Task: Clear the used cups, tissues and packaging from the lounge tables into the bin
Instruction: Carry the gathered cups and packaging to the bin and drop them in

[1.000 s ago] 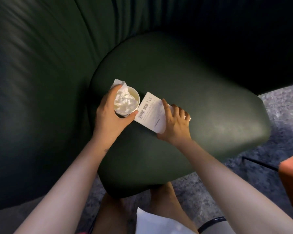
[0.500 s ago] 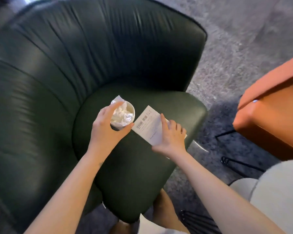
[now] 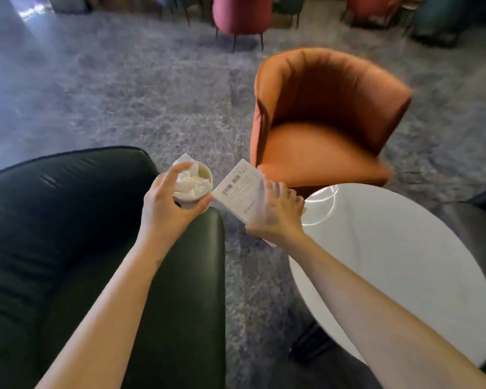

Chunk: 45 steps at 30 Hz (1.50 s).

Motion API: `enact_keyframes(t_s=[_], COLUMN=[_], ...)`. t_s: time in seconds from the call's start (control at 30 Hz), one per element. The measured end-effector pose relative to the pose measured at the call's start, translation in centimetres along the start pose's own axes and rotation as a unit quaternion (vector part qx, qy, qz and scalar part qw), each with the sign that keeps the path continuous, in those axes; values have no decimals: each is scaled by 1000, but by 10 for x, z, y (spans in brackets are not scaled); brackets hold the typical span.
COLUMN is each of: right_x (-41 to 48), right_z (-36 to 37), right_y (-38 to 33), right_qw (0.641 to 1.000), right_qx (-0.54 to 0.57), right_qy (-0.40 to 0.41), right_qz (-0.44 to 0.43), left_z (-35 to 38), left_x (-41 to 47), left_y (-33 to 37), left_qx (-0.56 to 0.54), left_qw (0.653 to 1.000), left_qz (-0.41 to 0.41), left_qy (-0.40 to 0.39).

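Note:
My left hand (image 3: 167,202) grips a white paper cup (image 3: 205,175) from the side, held in the air above the edge of the dark green armchair. Crumpled white tissues (image 3: 190,179) fill the cup. Just to its right, my right hand (image 3: 275,217) holds a flat white box (image 3: 237,189) with a barcode label, fingers curled over its right end. Both things are off any surface, between the green armchair and the white table.
A dark green leather armchair (image 3: 68,234) fills the lower left. An orange armchair (image 3: 320,122) stands ahead on grey carpet (image 3: 124,88). A round white table (image 3: 399,262) is at the right. Pink and teal chairs stand at the far back.
Both hands have lifted the cup and the box off the green armchair's seat. The view has swung up and right, showing the carpet, the orange armchair and the white table.

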State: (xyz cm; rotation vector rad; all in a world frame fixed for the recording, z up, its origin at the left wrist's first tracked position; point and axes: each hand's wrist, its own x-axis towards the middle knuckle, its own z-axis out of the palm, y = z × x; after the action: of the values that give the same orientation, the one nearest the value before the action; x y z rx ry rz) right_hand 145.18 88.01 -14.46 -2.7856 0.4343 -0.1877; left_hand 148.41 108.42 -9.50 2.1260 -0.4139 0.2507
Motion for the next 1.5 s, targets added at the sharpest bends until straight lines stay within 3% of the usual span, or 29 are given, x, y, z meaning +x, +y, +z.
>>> enact_keyframes(t_s=[0.33,0.6,0.77,1.03,1.5], right_x=[-22,-75,-149,-293,-506], right_z=[-128,-190,-225,-276,-352], right_y=[190,317,387,477,599], right_qw=[988,950,889,791,666], right_qx=[-14,-37,-73,-89,-107], right_qy=[94,160,218,245,289], right_qz=[118,265,396,554,679], left_z=[159,277,349,437,559], left_x=[30,13,-23,-118,-325], left_y=[160,271,342,458,638], left_qx=[-65,-120,-147,-198,-241], left_qw=[986,947,898,814,664], left_qz=[120,190,244,316,412], left_qy=[-94,-229,-335,-445,-575])
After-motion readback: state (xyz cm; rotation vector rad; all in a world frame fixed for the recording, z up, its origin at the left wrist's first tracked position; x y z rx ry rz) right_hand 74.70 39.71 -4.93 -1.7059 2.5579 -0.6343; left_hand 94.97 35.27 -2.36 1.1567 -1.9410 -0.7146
